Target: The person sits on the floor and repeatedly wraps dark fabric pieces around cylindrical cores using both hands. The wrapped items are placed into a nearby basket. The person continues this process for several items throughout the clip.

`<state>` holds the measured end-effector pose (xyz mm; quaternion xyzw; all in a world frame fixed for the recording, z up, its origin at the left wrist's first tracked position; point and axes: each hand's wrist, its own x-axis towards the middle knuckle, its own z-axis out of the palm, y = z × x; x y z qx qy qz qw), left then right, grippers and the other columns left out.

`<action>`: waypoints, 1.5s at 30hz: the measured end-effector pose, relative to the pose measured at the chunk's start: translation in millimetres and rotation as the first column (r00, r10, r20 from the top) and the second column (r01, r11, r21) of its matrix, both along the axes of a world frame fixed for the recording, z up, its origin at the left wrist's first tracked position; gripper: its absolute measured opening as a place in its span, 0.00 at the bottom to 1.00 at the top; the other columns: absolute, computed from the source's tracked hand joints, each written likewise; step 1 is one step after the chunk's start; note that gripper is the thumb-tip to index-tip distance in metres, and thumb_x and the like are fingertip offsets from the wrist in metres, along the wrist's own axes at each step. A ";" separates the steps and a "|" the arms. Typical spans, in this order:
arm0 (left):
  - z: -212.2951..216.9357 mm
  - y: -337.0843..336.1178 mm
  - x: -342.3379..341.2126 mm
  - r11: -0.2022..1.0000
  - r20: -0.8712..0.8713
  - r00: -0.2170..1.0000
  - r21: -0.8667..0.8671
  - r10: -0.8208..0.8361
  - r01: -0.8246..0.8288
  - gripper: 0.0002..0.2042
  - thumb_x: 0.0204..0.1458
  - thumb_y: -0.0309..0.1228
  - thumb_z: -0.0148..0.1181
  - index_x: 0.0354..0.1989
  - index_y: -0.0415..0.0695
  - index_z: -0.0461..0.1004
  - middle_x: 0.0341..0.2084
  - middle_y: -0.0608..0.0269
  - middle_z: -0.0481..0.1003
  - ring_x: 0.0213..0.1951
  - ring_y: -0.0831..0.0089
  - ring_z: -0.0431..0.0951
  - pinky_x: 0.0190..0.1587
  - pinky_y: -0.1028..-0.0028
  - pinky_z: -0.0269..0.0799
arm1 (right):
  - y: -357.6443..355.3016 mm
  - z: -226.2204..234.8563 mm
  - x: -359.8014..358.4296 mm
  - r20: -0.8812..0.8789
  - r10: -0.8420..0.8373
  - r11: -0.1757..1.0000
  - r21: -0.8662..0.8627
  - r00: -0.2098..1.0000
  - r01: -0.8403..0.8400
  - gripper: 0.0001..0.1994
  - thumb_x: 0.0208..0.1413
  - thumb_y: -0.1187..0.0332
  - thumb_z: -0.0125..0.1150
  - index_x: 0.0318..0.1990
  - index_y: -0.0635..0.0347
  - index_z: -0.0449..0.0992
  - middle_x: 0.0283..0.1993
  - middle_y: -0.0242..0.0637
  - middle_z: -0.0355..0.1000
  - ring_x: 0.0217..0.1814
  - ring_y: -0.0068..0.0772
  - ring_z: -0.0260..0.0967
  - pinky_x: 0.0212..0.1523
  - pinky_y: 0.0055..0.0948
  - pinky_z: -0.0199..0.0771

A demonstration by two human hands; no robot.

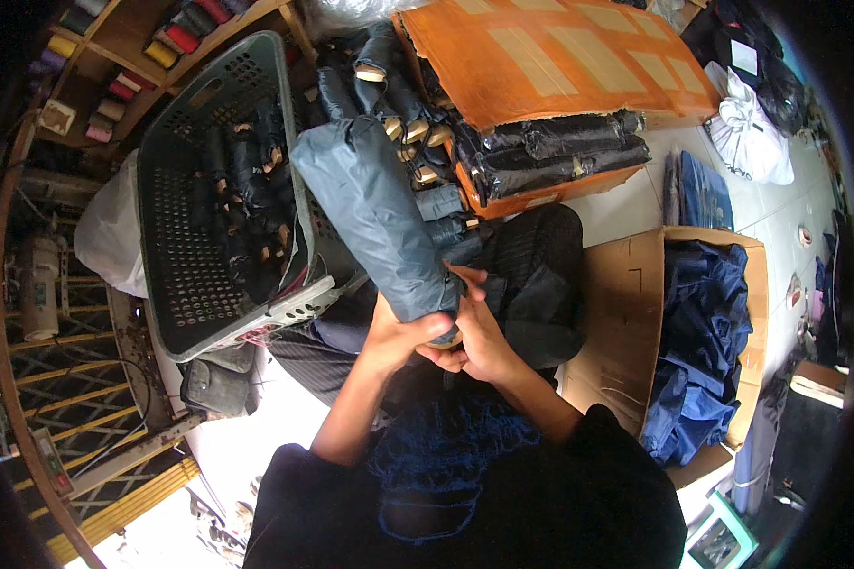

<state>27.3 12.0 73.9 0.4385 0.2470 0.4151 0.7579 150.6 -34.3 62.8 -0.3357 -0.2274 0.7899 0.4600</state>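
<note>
Both hands are gripping the lower end of a folded grey umbrella [375,209], which is rising at a tilt from the person's lap toward the grey plastic basket [176,228] just to its left. The left hand [389,337] is wrapping around the bundle from the left with its fingers clamped on the fabric; the right hand [479,341] is closing on the base from the right, its fingers curled together around the end near the handle. Judged risk: the grip is sitting entirely at one end, so the long free portion could be swinging into the basket rim or knocking the stacked dark umbrellas with wooden handles [403,114] lying just behind the grey umbrella. Loose fabric could also be slipping out of fold if either hand relaxes. The orange cardboard box [541,57] beyond it is holding wrapped black rolls [560,147] near its open edge, which appear liable to slide out. Limits of observation: the umbrella's handle is being hidden by the hands, so its fastening cannot be told. The basket's contents are dark and hard to separate. The blue cloth [702,351] in the brown carton [621,332] to the right of the umbrella is being partly cut off, and the lap area under the hands is being obscured by dark clothing.
</note>
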 end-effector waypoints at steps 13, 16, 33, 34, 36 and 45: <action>4.0 1.0 3.3 0.981 0.056 0.981 0.049 0.184 -0.186 0.23 0.42 0.39 0.67 0.39 0.34 0.68 0.27 0.54 0.75 0.32 0.60 0.79 0.58 0.54 0.62 | -15.1 -7.3 -8.3 0.004 0.008 0.996 -0.089 1.000 -0.008 0.25 0.66 0.49 0.35 0.31 0.62 0.67 0.18 0.40 0.67 0.10 0.20 0.55 0.08 0.19 0.46; 3.1 -5.1 4.3 0.972 0.049 0.972 0.016 0.232 -0.233 0.23 0.42 0.40 0.67 0.37 0.33 0.69 0.28 0.53 0.75 0.33 0.60 0.79 0.55 0.55 0.65 | -16.6 -15.9 -9.3 0.015 -0.001 0.999 -0.048 1.000 0.002 0.26 0.66 0.47 0.34 0.36 0.65 0.66 0.20 0.42 0.67 0.12 0.23 0.60 0.08 0.20 0.50; 35.8 7.0 -2.0 0.980 -0.037 0.997 -0.187 0.066 -0.071 0.16 0.43 0.29 0.69 0.36 0.33 0.72 0.27 0.54 0.76 0.33 0.63 0.79 0.42 0.64 0.75 | -9.6 -1.9 -5.7 0.142 -0.040 0.970 0.244 0.989 0.004 0.13 0.64 0.62 0.48 0.47 0.64 0.62 0.26 0.44 0.72 0.17 0.24 0.67 0.13 0.19 0.59; 33.3 5.8 -2.4 0.979 -0.058 0.997 -0.196 0.041 -0.051 0.15 0.43 0.29 0.69 0.35 0.33 0.72 0.27 0.55 0.76 0.33 0.64 0.79 0.42 0.64 0.75 | -9.7 -2.0 -5.5 0.121 -0.029 0.975 0.221 0.992 0.002 0.13 0.64 0.63 0.48 0.46 0.64 0.62 0.26 0.45 0.72 0.17 0.24 0.67 0.13 0.19 0.58; 32.1 1.3 -2.3 0.974 -0.107 0.994 -0.227 -0.016 -0.009 0.14 0.43 0.28 0.68 0.35 0.33 0.73 0.27 0.55 0.76 0.34 0.64 0.79 0.41 0.65 0.75 | -11.1 -0.8 -5.6 0.084 -0.050 0.990 0.134 0.995 0.039 0.11 0.64 0.64 0.47 0.45 0.64 0.63 0.26 0.45 0.71 0.17 0.24 0.66 0.12 0.19 0.57; -4.1 3.7 -6.4 0.967 -0.041 0.997 -0.241 0.071 -0.079 0.23 0.44 0.32 0.70 0.46 0.33 0.70 0.36 0.55 0.77 0.40 0.67 0.77 0.46 0.68 0.72 | -3.8 -18.6 2.6 0.041 0.058 0.988 0.142 0.997 -0.063 0.18 0.63 0.56 0.43 0.39 0.65 0.67 0.24 0.42 0.69 0.18 0.26 0.66 0.14 0.23 0.59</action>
